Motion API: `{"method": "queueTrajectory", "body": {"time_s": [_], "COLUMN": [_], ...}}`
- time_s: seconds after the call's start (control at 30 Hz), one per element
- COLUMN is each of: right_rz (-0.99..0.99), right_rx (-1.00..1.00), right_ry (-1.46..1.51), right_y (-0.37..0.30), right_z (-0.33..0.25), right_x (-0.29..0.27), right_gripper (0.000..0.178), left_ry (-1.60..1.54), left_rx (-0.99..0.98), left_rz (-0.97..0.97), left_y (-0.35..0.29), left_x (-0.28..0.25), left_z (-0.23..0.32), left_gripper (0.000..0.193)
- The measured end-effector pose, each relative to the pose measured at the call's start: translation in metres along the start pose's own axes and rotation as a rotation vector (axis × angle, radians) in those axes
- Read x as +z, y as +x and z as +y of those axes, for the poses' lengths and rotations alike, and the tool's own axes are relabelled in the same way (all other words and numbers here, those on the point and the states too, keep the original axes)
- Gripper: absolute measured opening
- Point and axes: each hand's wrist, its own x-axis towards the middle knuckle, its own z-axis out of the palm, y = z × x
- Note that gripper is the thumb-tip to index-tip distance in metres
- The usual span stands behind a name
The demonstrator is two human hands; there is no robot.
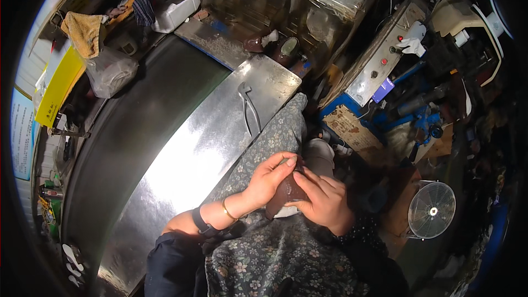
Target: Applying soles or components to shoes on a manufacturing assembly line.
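Note:
A dark brown leather piece, shaped somewhat like a shoe upper, is held over my lap between both hands. My left hand is closed on its upper left edge, thumb and fingers pinching near the top. From the other side my right hand grips it, with the thumb lying along its lower part. A bit of white material shows beneath the piece. The part between my fingertips is mostly hidden. Away from the hands, metal pliers with long handles lie on the shiny metal bench.
A dark belt runs along the bench's left. Brown shoe-like pieces rest at its far end. To the right stand a machine panel with buttons, a blue frame and a round fan. A floral apron covers my lap.

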Motion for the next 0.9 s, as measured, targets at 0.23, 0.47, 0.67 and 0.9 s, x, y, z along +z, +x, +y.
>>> {"method": "queueTrajectory", "body": {"time_s": [0.23, 0.47, 0.67, 0.9], "right_rz": [-0.058, 0.091, 0.077, -0.236], "right_rx": [0.087, 0.652, 0.759, 1.302], "right_ry": [0.001, 0.526, 0.628, 0.826], "right_y": [0.017, -0.071, -0.052, -0.068], "right_z": [-0.009, 0.072, 0.085, 0.086], "right_x": [-0.011, 0.120, 0.102, 0.142], "right_gripper": [0.053, 0.053, 0.032, 0.085], "left_ry": [-0.214, 0.944, 0.561, 0.362], "left_rx": [-0.134, 0.566, 0.139, -0.056], "left_rz": [-0.014, 0.150, 0.028, 0.051], "left_y": [0.017, 0.050, 0.070, 0.062], "left_x": [0.002, -0.041, -0.064, -0.065], "left_z": [0.003, -0.030, -0.002, -0.040], "left_gripper": [0.025, 0.062, 0.052, 0.052]}}
